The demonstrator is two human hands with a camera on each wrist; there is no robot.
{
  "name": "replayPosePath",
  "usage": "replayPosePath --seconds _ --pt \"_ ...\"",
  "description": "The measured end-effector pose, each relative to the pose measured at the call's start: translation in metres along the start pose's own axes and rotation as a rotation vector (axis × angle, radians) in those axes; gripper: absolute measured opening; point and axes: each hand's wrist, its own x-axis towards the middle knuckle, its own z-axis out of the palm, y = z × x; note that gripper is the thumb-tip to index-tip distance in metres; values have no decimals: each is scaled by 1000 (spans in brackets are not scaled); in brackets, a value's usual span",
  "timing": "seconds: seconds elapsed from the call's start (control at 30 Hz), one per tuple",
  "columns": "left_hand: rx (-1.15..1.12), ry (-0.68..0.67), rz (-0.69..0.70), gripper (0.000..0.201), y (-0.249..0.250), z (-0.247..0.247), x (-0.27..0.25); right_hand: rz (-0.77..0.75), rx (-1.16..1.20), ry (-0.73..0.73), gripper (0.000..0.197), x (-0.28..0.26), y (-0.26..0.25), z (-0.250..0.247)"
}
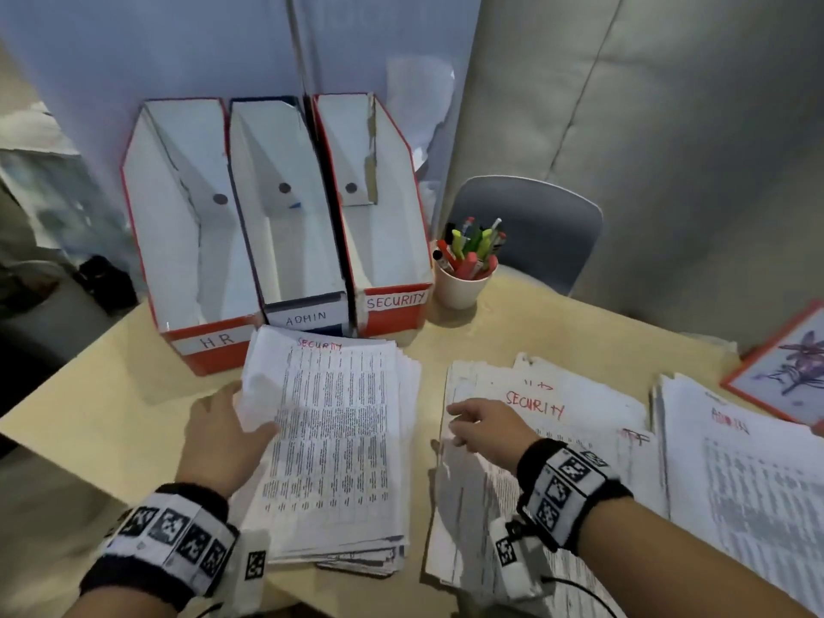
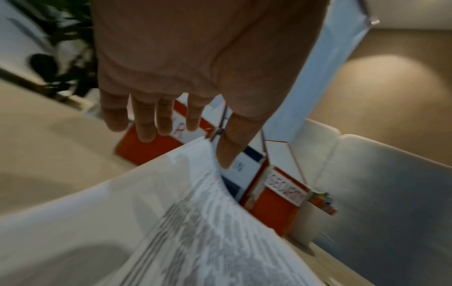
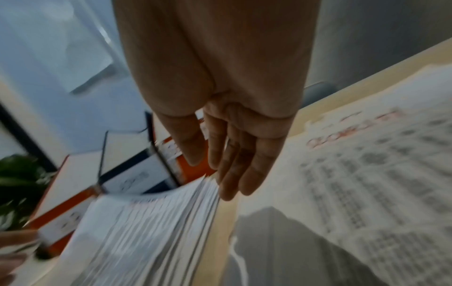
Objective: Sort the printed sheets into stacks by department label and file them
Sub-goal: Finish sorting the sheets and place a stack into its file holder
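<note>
The left hand (image 1: pixel 223 432) pinches a curling top sheet on the SECURITY stack (image 1: pixel 339 452) before the boxes, seemingly to read its label, while the right hand (image 1: pixel 486 428) hovers slack-fingered beside a second pile (image 1: pixel 579 421), holding nothing.

Three file boxes side by side at far edge of desk (image 1: pixel 111 408): HR box (image 1: pixel 178 243) left, ADMIN box (image 1: pixel 290 229) middle, SECURITY box (image 1: pixel 379 216) right. Pen cup (image 1: pixel 461 287) just right of SECURITY box, chair (image 1: pixel 535 225) behind it. Thick paper stack (image 1: pixel 339 439) right in front of boxes. Second stack (image 1: pixel 557 421) to its right, third stack (image 1: pixel 749 483) further right. Framed picture (image 1: pixel 784 368) beyond third stack, at right edge.
</note>
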Motion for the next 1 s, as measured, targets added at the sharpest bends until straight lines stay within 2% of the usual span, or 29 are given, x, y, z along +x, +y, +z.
replayPosePath --seconds 0.07,0.2,0.27,0.33,0.43,0.53,0.67,0.8,0.87,0.93,1.0 --pt "11 18 150 64 22 -1 -6 37 41 86 25 -14 20 -28" --pt "-102 -226 304 44 75 32 -15 229 77 310 20 -41 82 -76" --pt "-114 -378 300 40 99 61 -21 354 94 402 18 -54 113 -89" --pt "-98 -543 232 41 115 94 -25 454 112 434 17 -62 142 -94" --pt "-53 -693 148 51 128 132 -31 508 190 436 32 -65 168 -88" --pt "75 -655 203 60 131 153 -37 530 224 439 32 -68 164 -78" --pt "-24 -569 158 62 128 167 -49 514 225 408 38 -69 162 -70" --pt "-101 -535 113 67 125 175 -48 461 200 503 35 -68 164 -70" --pt "-131 -511 88 71 123 177 -47 429 209 555 42 -69 166 -73" --pt "-141 -482 96 68 122 178 -49 411 237 561 46 -68 170 -75" --pt "-147 -462 112 62 123 178 -50 416 238 552 38 -69 171 -76"
